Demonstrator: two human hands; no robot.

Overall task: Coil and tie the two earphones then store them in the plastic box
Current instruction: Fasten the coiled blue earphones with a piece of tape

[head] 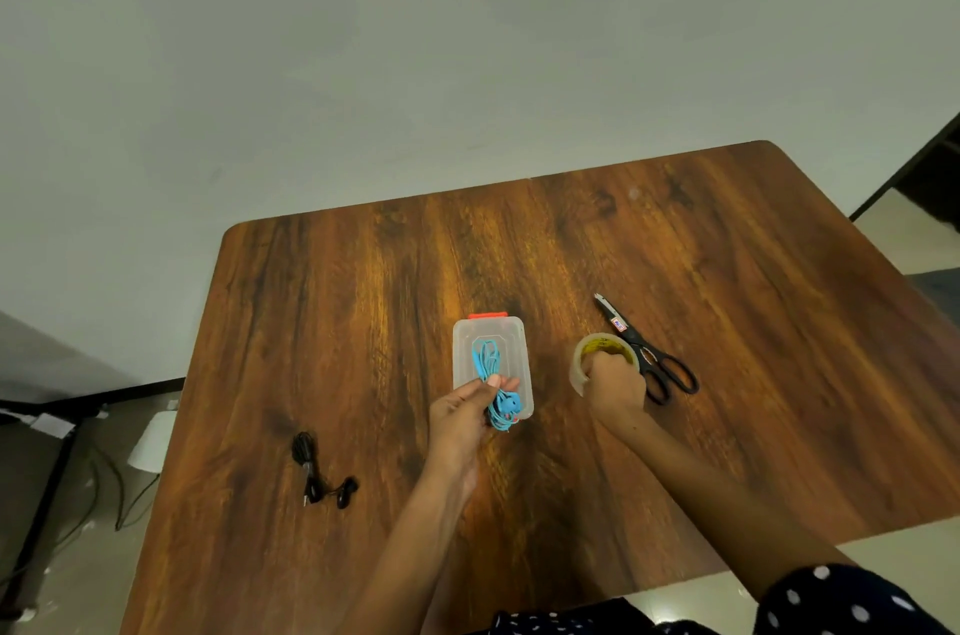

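A person's left hand (462,413) pinches a coiled blue earphone (493,382) between thumb and fingers over a clear plastic box (492,364) at the middle of a wooden table (363,322). The coil's long axis runs away from the person, along the box's length; its earbuds hang at the near end, over the box's near edge. The box's orange latch faces the far side. The right hand (615,382) curls around a tape roll (602,356) just right of the box, touching black scissors (649,353) whose blades point to the far left. A coiled black earphone (317,473) lies well apart at the near left, close to the table's left edge, plug toward the person. Bare wood lies open beyond the box to the far edge and at the right.
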